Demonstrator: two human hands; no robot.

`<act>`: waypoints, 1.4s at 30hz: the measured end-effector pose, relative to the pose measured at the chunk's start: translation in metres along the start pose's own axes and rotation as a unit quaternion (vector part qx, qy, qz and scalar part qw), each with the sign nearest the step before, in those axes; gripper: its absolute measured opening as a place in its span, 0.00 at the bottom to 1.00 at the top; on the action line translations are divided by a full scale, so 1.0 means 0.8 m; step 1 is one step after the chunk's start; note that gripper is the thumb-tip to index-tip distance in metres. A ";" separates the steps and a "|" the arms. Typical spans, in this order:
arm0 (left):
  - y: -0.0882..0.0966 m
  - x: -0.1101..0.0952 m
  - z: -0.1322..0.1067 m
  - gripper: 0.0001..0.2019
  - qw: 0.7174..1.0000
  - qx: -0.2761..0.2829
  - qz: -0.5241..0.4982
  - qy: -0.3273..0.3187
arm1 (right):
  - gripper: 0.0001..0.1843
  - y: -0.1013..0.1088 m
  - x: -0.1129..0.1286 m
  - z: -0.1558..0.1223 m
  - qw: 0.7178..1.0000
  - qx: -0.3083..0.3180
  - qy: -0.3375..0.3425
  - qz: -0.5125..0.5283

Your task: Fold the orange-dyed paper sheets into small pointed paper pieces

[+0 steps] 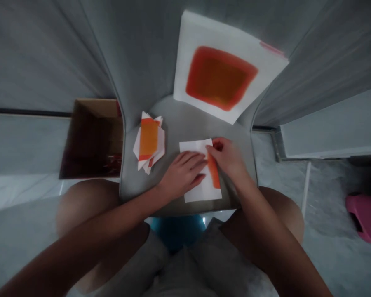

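Note:
A white sheet of paper (196,194) with an orange-red patch lies on the chair seat in front of me, its right side folded over. My left hand (185,171) rests flat across the middle of the sheet, fingers stretched out. At the sheet's upper right edge, my right hand (227,154) pinches the folded paper between thumb and fingers. Left of the sheet sits a stack of folded paper pieces (149,142), white with orange and red bands and pointed ends.
A large white sheet or stack with a red-orange square (222,78) leans against the chair back (136,49). An open cardboard box (91,140) stands on the floor at left. At far right is a pink stool (366,218). Something blue (177,231) shows below the seat.

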State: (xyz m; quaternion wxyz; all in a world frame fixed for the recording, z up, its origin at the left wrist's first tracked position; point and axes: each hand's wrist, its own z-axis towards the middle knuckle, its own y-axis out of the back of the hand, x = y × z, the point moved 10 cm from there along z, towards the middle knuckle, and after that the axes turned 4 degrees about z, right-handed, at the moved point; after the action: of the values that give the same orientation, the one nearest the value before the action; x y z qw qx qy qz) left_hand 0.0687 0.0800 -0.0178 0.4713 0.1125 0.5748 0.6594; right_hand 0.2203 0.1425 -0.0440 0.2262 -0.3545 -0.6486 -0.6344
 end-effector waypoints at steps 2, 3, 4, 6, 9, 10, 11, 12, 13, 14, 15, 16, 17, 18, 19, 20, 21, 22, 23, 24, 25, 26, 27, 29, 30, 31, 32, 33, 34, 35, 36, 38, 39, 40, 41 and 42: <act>0.002 0.004 0.000 0.18 1.000 -0.010 0.003 0.016 | 0.12 0.000 0.012 -0.006 1.000 -0.019 0.022 -0.007; 0.003 0.008 0.001 0.19 1.000 -0.014 0.002 0.026 | 0.13 0.001 0.019 -0.011 0.999 -0.032 0.034 -0.015; 0.004 0.012 0.003 0.18 0.999 -0.016 -0.002 0.035 | 0.15 0.002 0.026 -0.016 0.998 -0.043 0.047 -0.025; 0.003 0.023 0.007 0.16 0.998 -0.016 -0.013 0.054 | 0.17 0.001 0.037 -0.026 0.995 -0.054 0.074 -0.037; 0.005 0.042 0.015 0.11 0.995 -0.033 -0.036 0.086 | 0.19 -0.003 0.042 -0.037 0.993 -0.045 0.103 -0.028; 0.007 0.047 0.017 0.10 0.994 -0.043 -0.042 0.096 | 0.18 -0.004 0.039 -0.039 0.993 -0.043 0.105 -0.020; 0.009 0.052 0.018 0.09 0.992 -0.054 -0.046 0.103 | 0.18 -0.004 0.035 -0.039 0.994 -0.044 0.101 -0.007; 0.010 0.055 0.019 0.08 0.991 -0.062 -0.048 0.109 | 0.18 -0.003 0.029 -0.037 0.995 -0.047 0.093 0.009; 0.010 0.057 0.020 0.07 0.990 -0.068 -0.046 0.114 | 0.18 -0.003 0.022 -0.035 0.995 -0.050 0.080 0.029; 0.011 0.058 0.020 0.07 0.990 -0.072 -0.042 0.118 | 0.17 -0.002 0.015 -0.031 0.995 -0.053 0.064 0.048; 0.011 0.058 0.020 0.07 0.989 -0.073 -0.036 0.120 | 0.17 0.000 0.007 -0.028 0.995 -0.057 0.045 0.063; 0.011 0.057 0.020 0.08 0.990 -0.073 -0.031 0.120 | 0.16 0.001 0.001 -0.024 0.995 -0.059 0.028 0.073; 0.010 0.055 0.020 0.08 0.990 -0.071 -0.025 0.119 | 0.15 0.001 -0.003 -0.020 0.995 -0.058 0.014 0.078; 0.010 0.054 0.020 0.09 0.990 -0.070 -0.020 0.118 | 0.14 0.001 -0.006 -0.017 0.995 -0.055 0.003 0.080; 0.010 0.053 0.021 0.09 0.990 -0.069 -0.015 0.118 | 0.13 0.000 -0.008 -0.014 0.995 -0.052 -0.005 0.082; 0.010 0.052 0.021 0.09 0.990 -0.067 -0.012 0.120 | 0.12 0.000 -0.009 -0.012 0.995 -0.050 -0.010 0.086; 0.010 0.052 0.021 0.09 0.990 -0.067 -0.010 0.123 | 0.12 -0.001 -0.009 -0.011 0.995 -0.050 -0.011 0.090; 0.011 0.052 0.022 0.09 0.990 -0.066 -0.010 0.127 | 0.12 -0.001 -0.009 -0.011 0.994 -0.052 -0.011 0.092; 0.010 0.052 0.022 0.09 0.989 -0.066 -0.011 0.131 | 0.12 -0.001 -0.009 -0.011 0.994 -0.057 -0.008 0.092; 0.010 0.053 0.022 0.09 0.989 -0.065 -0.014 0.133 | 0.13 0.000 -0.008 -0.012 0.994 -0.060 -0.002 0.092; 0.010 0.053 0.022 0.08 0.988 -0.066 -0.019 0.135 | 0.13 -0.001 -0.006 -0.012 0.994 -0.062 0.006 0.093; 0.010 0.054 0.022 0.08 0.988 -0.069 -0.024 0.136 | 0.13 -0.001 -0.005 -0.013 0.993 -0.062 0.014 0.096; 0.010 0.055 0.022 0.08 0.987 -0.073 -0.030 0.137 | 0.13 -0.001 -0.004 -0.014 0.993 -0.060 0.023 0.100; 0.011 0.057 0.021 0.09 0.986 -0.082 -0.038 0.140 | 0.14 0.001 -0.001 -0.016 0.992 -0.060 0.039 0.106; 0.011 0.059 0.021 0.10 0.986 -0.086 -0.040 0.141 | 0.14 0.003 -0.001 -0.017 0.991 -0.060 0.046 0.106; 0.011 0.060 0.021 0.11 0.985 -0.089 -0.039 0.140 | 0.14 0.004 0.000 -0.018 0.991 -0.060 0.050 0.105; 0.011 0.061 0.021 0.13 0.986 -0.090 -0.038 0.139 | 0.14 0.004 0.000 -0.019 0.991 -0.059 0.053 0.105; 0.011 0.062 0.021 0.15 0.986 -0.091 -0.037 0.137 | 0.14 0.004 -0.001 -0.019 0.991 -0.057 0.054 0.107; 0.011 0.063 0.021 0.16 0.986 -0.090 -0.037 0.135 | 0.15 0.003 -0.002 -0.020 0.991 -0.054 0.055 0.110; 0.010 0.063 0.022 0.16 0.986 -0.089 -0.037 0.134 | 0.15 0.003 -0.002 -0.020 0.990 -0.054 0.056 0.114; 0.010 0.063 0.022 0.16 0.987 -0.087 -0.038 0.133 | 0.15 0.003 -0.003 -0.021 0.990 -0.058 0.061 0.117; 0.009 0.064 0.022 0.17 0.987 -0.083 -0.036 0.133 | 0.13 0.006 0.001 -0.023 0.988 -0.068 0.082 0.111; 0.009 0.063 0.022 0.17 0.987 -0.081 -0.035 0.135 | 0.12 0.006 0.004 -0.025 0.988 -0.071 0.098 0.101; 0.009 0.063 0.022 0.18 0.987 -0.079 -0.033 0.137 | 0.11 0.007 0.008 -0.027 0.987 -0.070 0.117 0.088; 0.009 0.063 0.022 0.18 0.986 -0.078 -0.031 0.141 | 0.11 0.006 0.012 -0.028 0.986 -0.067 0.134 0.075; 0.009 0.063 0.022 0.17 0.986 -0.078 -0.028 0.144 | 0.11 0.006 0.016 -0.030 0.984 -0.063 0.151 0.066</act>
State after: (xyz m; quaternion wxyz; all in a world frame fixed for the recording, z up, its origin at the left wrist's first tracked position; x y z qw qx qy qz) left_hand 0.0510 0.1301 -0.0261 0.4090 -0.0370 0.5869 0.6978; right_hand 0.2119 0.1212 -0.0290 0.3399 -0.3102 -0.5413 -0.7037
